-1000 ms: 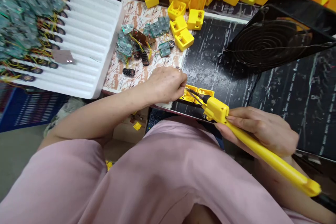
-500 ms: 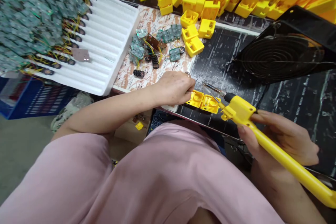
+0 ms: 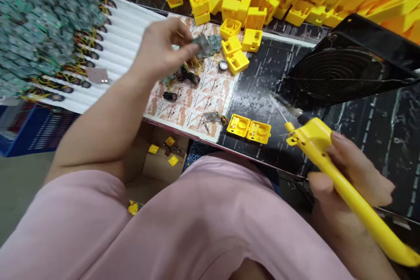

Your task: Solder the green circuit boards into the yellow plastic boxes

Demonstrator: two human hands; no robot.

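My left hand (image 3: 164, 48) is over the patterned sheet, pinching a small grey-green circuit board (image 3: 203, 47) between thumb and fingers. Beneath it lie wired parts and black coiled pieces (image 3: 169, 96). My right hand (image 3: 354, 170) wraps round a yellow soldering gun (image 3: 356, 203), its blurred metal tip pointing up and left above the black mat. Two joined yellow case halves (image 3: 239, 125) lie open side by side near the table edge, hollow side up. Just left of them rests another small board (image 3: 211, 117) with short wires.
A large heap of yellow cases (image 3: 229, 8) lines the back. The black fan (image 3: 328, 65) stands at the right. At left, a white ridged foam tray (image 3: 123, 22) carries many wired boards (image 3: 42, 22). Below it is a blue crate (image 3: 36, 129); a cardboard box (image 3: 141, 157) sits under the table edge.
My left hand has moved from beside the yellow case halves up and left, and now grips a circuit board. The small wired board by the case is uncovered. The soldering gun shifted slightly right.
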